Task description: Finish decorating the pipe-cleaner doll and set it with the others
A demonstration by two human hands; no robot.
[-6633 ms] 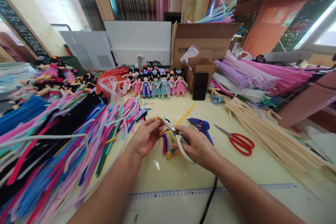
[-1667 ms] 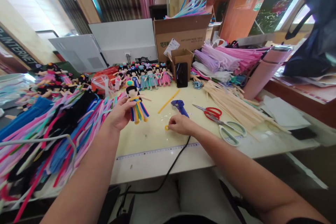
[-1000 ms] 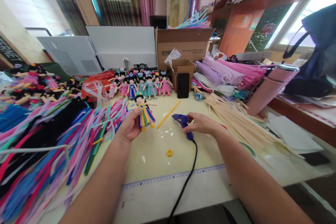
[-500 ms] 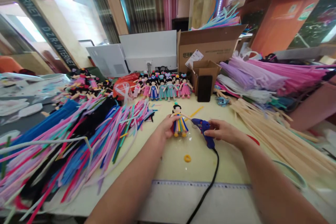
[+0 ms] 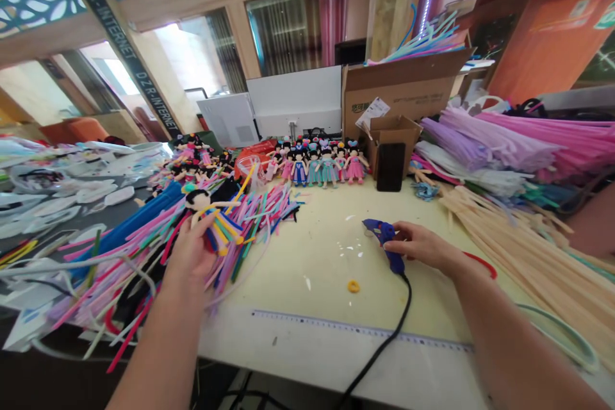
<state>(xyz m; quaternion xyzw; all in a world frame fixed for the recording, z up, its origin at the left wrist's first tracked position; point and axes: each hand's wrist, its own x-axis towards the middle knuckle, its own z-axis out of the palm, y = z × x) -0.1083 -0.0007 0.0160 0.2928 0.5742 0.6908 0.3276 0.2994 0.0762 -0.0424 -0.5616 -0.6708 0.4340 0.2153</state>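
Observation:
My left hand [image 5: 189, 255] grips a small doll [image 5: 218, 227] with black hair and a yellow, blue and white striped skirt, held over the pile of coloured stems at the left. A yellow stem sticks up beside the doll. In my right hand [image 5: 418, 243] is a blue glue gun [image 5: 388, 245], its nozzle pointing left and its black cord running down to the table's front edge. A small yellow ring [image 5: 353, 286] lies on the table below and left of the glue gun.
A row of dolls [image 5: 327, 166] stands at the back, beside a black phone [image 5: 390, 168] leaning on a cardboard box [image 5: 398, 93]. Fuzzy stems [image 5: 273, 211] cover the left; beige stems [image 5: 523, 256] lie at the right. A ruler [image 5: 336, 327] runs along the front.
My left hand has moved left with the doll, away from the glue gun and over the stem pile. The right hand still holds the glue gun. The view has shifted left.

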